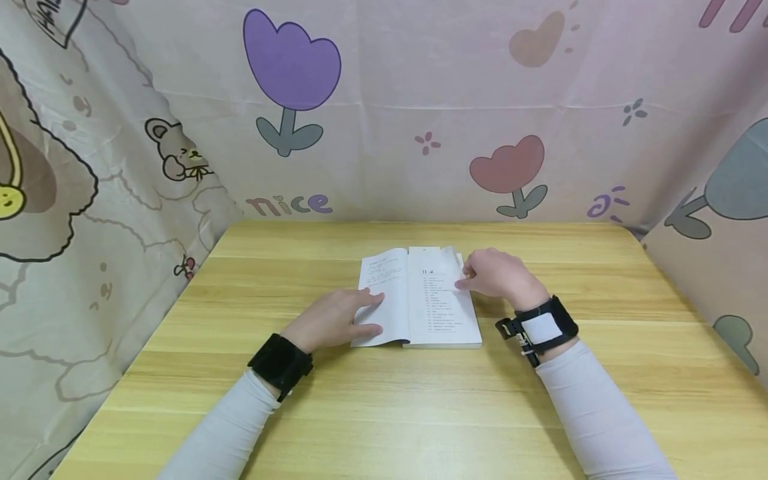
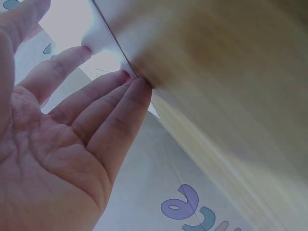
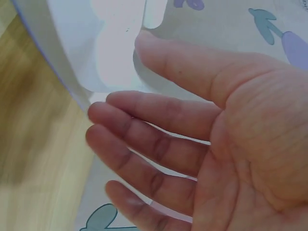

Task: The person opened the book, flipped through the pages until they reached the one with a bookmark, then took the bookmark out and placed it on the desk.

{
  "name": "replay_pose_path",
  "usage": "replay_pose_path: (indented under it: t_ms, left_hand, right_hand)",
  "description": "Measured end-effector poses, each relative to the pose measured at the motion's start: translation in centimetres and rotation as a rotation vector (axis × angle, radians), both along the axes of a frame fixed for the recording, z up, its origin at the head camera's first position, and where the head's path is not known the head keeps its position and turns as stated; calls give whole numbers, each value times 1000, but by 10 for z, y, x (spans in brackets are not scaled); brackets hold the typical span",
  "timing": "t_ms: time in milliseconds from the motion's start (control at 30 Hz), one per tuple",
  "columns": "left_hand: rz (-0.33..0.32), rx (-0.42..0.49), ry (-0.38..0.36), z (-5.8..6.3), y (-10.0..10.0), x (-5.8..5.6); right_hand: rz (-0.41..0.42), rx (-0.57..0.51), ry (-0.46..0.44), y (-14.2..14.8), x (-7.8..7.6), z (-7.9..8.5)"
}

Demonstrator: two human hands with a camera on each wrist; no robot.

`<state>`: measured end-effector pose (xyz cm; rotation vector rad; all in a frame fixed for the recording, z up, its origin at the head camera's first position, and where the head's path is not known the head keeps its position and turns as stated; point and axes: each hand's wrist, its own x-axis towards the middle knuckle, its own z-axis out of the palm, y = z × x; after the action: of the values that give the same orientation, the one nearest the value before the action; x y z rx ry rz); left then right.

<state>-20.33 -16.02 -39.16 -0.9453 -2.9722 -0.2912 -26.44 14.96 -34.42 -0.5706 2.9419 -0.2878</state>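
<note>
An open paperback book [image 1: 443, 303] lies on the table, with printed lines on both visible pages. My left hand [image 1: 339, 319] rests on the left page [image 1: 384, 270], fingers spread and nearly straight. In the left wrist view, the fingertips [image 2: 142, 86] of that hand are at the book's edge. At the right page's outer edge is my right hand [image 1: 501, 273], its thumb over the paper. The right wrist view shows the thumb [image 3: 149, 50] at the page edge, apart from the loosely extended fingers. Near the top right corner of the book, a leaf bends up slightly.
The wooden table [image 1: 384, 413] extends around the book on all sides. Behind it hangs a printed cloth [image 1: 390, 133] with flowers and the word "nice", and more patterned cloth [image 1: 108, 280] drapes along the left side. Each wrist wears a black strap [image 1: 281, 365].
</note>
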Motion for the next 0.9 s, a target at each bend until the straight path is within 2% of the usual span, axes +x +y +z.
replay_pose_path:
  t_ms: [133, 267, 733, 900]
  left_hand:
    - [-1, -5, 9, -1, 0, -1]
    - [-3, -4, 8, -1, 1, 0]
    - [-1, 0, -9, 2, 1, 2]
    - [-4, -15, -39, 2, 1, 5]
  right_hand:
    - [-3, -27, 90, -2, -1, 0]
    - [-21, -37, 111, -2, -4, -2]
    - [-58, -7, 49, 3, -10, -14]
    - [-80, -14, 32, 4, -13, -16]
